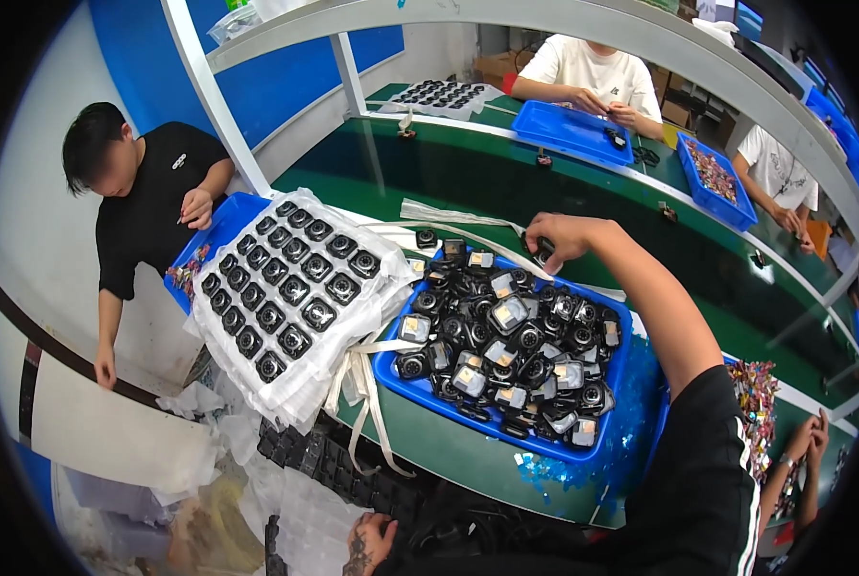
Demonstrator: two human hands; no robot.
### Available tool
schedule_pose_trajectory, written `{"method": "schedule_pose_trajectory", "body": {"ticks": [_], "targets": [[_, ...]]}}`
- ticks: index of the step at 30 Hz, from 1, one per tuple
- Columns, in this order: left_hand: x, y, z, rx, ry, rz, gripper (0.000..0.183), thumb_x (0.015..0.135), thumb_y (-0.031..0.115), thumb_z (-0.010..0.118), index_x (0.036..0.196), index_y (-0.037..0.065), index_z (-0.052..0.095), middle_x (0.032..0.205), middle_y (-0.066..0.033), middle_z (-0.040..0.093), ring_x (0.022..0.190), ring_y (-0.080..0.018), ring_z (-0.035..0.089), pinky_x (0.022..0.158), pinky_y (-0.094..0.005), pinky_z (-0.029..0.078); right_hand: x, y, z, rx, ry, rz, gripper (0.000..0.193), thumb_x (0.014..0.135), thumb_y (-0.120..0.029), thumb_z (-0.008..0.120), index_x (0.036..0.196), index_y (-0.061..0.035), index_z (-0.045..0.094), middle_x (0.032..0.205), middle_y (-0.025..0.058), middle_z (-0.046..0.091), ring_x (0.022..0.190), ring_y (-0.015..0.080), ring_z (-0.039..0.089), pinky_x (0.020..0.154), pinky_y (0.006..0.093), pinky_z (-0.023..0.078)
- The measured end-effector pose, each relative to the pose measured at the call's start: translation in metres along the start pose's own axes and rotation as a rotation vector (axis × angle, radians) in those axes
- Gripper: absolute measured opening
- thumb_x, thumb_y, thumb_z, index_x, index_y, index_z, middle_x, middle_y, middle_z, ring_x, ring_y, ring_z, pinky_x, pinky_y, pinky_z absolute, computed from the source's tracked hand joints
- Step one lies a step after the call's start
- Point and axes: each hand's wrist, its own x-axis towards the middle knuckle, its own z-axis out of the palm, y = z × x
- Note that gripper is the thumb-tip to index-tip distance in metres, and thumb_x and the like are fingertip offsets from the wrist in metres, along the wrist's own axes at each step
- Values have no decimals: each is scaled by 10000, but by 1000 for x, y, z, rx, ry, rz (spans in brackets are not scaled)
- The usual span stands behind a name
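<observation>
A black unit (545, 252), pinched in the right hand's (572, 236) nearly closed grip, is best lifted clear of the blue tray (420, 389); the left hand's (372, 543) cannot be told.

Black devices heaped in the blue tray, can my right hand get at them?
Likely yes: your right hand is by the far edge of the blue tray, and the black devices lie uncovered, though the hand holds a black piece.

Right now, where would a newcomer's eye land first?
On the blue tray at centre, heaped with black square devices. To its left, similar devices sit in neat rows on white sheeting. Above the tray's far edge, the person's right hand holds a small black piece.
</observation>
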Motion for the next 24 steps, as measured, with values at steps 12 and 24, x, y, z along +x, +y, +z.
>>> {"method": "schedule_pose_trajectory", "body": {"ticks": [12, 24], "targets": [[6, -27, 6, 5, -99, -13, 319, 845, 355, 643, 1004, 80, 676, 1000, -167, 621, 992, -352, 563, 899, -442, 438, -14, -26, 1, 63, 436, 140, 317, 630, -92, 801, 859, -28, 591, 892, 133, 579, 875, 316, 581, 784, 404, 474], [1, -56, 37, -39, -330, -102, 414, 885, 441, 574, 1139, 119, 637, 1101, -167, 628, 1117, -367, 550, 973, -437, 437, 65, -113, -41, 195, 222, 34, 325, 836, -278, 681, 1103, -91, 684, 944, 140, 715, 873, 250, 689, 788, 370, 524]]}}
